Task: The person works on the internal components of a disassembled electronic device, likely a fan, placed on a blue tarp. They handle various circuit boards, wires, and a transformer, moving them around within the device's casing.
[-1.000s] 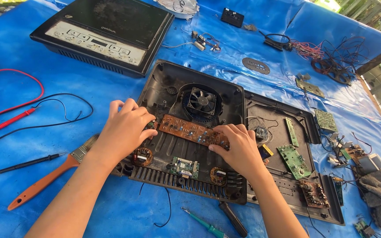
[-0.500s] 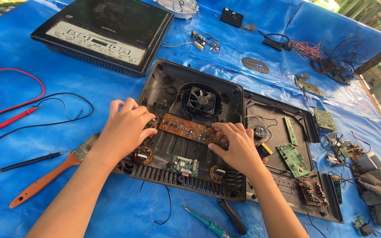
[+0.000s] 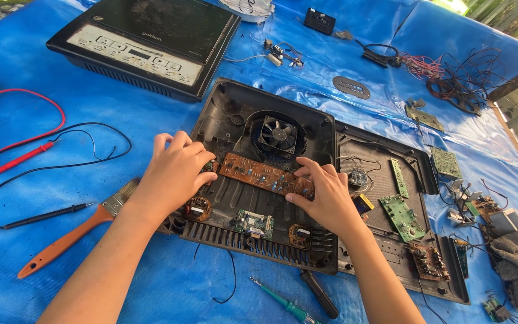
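Head view. My left hand point(image 3: 172, 174) lies palm down on the left end of the long brown circuit board with small soldered parts point(image 3: 265, 174); my fingers point(image 3: 202, 161) curl over that end and the thumb presses in from below, so the grip is closed lightly on the board's left edge. My right hand point(image 3: 328, 195) mirrors it: fingertips point(image 3: 307, 174) pinch the board's right end, thumb underneath, grip closed on that edge. The board thus spans between my two grips, tilted slightly down to the right, and sits inside the open black plastic cooker shell point(image 3: 235, 114), just below the round black cooling fan point(image 3: 278, 134).

Inside the shell, near its vented front wall: a small green circuit board point(image 3: 253, 224) between my wrists, a copper-wound coil point(image 3: 198, 208) under my left wrist, a second coil point(image 3: 300, 235) under my right.

A second black tray-like housing point(image 3: 385, 150) adjoins on the right, holding a green rectangular board point(image 3: 401, 217) and a brown board point(image 3: 428, 261).

On the blue plastic sheet covering the counter point(image 3: 91, 72): an orange-handled paintbrush point(image 3: 67, 237) left of my forearm, red point(image 3: 16, 162) and black point(image 3: 43, 216) probe leads further left, a green-handled screwdriver point(image 3: 286, 306) by the shell's front, and an intact black induction cooker point(image 3: 145, 45) at the far side.
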